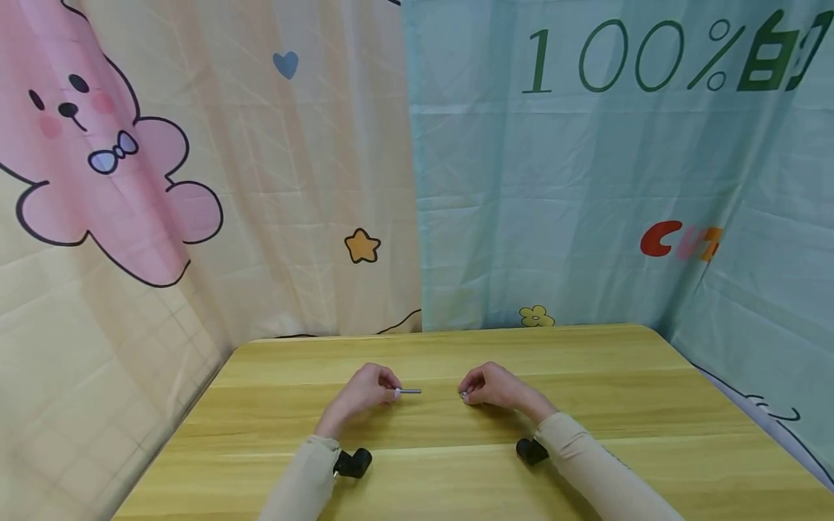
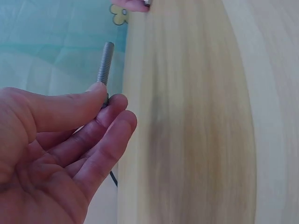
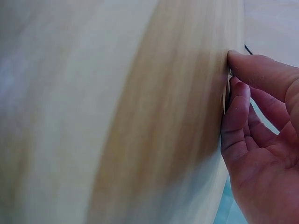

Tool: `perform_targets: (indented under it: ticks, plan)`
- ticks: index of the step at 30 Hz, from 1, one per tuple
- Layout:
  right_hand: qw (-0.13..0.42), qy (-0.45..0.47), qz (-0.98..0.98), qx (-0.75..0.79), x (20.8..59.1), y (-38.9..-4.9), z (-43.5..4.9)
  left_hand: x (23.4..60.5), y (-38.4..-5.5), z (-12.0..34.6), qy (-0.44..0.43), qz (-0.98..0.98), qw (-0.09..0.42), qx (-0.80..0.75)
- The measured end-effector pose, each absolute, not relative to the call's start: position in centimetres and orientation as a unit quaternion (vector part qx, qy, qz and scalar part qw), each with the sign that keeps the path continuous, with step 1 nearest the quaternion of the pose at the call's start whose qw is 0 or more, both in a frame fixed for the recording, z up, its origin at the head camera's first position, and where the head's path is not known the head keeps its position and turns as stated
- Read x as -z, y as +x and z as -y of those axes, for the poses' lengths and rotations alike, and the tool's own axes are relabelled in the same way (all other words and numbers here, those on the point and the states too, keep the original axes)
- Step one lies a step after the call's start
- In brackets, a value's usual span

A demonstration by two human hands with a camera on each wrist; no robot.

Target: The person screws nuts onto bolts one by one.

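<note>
My left hand [image 1: 366, 391] pinches a grey metal bolt [image 1: 410, 391] between thumb and fingertips, over the table. In the left wrist view the bolt's threaded shank [image 2: 106, 60] sticks out past the thumb, and its lower end is mostly hidden by the fingers. Across from it, the bolt's free end points toward my right hand [image 1: 498, 385]. Thumb and fingertips of that hand pinch a small silvery metal piece [image 1: 464, 394], mostly covered by them. A gap separates the two hands.
Both hands are above a light wooden table [image 1: 417, 477] with rounded far corners. Printed curtains [image 1: 313, 181] hang behind it and along its sides. A black wrist camera [image 1: 352, 463] sits on the left sleeve, another camera [image 1: 531, 451] on the right.
</note>
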State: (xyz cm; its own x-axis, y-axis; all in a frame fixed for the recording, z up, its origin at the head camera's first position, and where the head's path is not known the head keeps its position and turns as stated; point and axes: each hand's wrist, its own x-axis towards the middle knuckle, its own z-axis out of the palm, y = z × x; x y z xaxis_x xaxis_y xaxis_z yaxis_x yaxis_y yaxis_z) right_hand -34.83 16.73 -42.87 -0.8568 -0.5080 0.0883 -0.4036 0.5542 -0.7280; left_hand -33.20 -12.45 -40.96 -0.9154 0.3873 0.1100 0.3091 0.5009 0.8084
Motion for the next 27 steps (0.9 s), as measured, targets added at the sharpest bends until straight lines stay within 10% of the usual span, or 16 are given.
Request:
perform_targets:
  ticks: [27]
  plan:
    - [0.058, -0.245, -0.884, 0.395, 43.3, -34.8, -16.6, 39.8, -32.3, 11.9, 0.163, -0.844, -0.018, -0.511]
